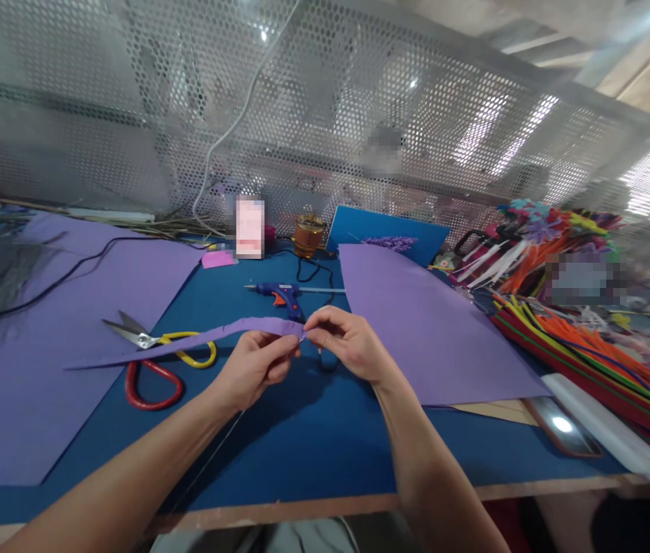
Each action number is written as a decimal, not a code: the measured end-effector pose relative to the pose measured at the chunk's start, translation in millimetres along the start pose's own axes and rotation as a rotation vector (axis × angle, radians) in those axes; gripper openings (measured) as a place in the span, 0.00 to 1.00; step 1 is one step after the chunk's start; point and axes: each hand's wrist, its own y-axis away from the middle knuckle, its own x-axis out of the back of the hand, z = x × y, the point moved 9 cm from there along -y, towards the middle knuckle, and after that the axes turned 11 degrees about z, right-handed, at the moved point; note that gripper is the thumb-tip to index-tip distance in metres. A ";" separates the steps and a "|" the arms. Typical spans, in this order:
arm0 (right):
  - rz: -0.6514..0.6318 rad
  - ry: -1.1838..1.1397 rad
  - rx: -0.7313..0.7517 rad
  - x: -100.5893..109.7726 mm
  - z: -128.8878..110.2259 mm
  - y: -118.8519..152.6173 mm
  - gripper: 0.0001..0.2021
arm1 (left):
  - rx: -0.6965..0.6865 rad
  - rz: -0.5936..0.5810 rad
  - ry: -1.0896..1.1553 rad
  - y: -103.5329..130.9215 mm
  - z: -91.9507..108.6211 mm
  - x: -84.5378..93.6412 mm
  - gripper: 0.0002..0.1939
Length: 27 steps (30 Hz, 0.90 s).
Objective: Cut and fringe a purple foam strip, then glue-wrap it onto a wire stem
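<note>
My left hand (260,367) pinches a long purple strip (210,333) near its right end. The strip arches up and trails off to the left, over the scissors. My right hand (348,342) is closed on the strip's tip, its fingertips almost touching those of the left. A thin pale thread or wire (213,452) runs down from my left hand toward the table edge; its upper end is hidden by the fingers. Scissors with one red and one yellow handle (155,388) lie open beneath the strip. Just behind my hands rests a blue glue gun (282,290).
Purple sheets (94,307) (417,330) cover the left and right of the blue table (302,461). At the back stand a phone-like screen (250,226), a glass of amber liquid (308,236) and a blue picture board (399,230). Colourful stems (584,353) and a phone (567,430) lie right.
</note>
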 end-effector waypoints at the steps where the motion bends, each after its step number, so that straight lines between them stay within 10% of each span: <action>1: -0.006 0.002 -0.009 0.1 0.3 0.1 0.04 | -0.027 0.008 -0.023 0.2 1.9 0.9 0.12; 14: -0.062 -0.029 -0.124 -0.9 6.6 1.5 0.07 | -0.227 0.066 -0.262 3.5 18.5 2.9 0.10; 27: 0.122 -0.263 -0.233 -10.7 30.7 -6.0 0.13 | -0.066 0.120 0.005 -4.8 1.6 7.7 0.13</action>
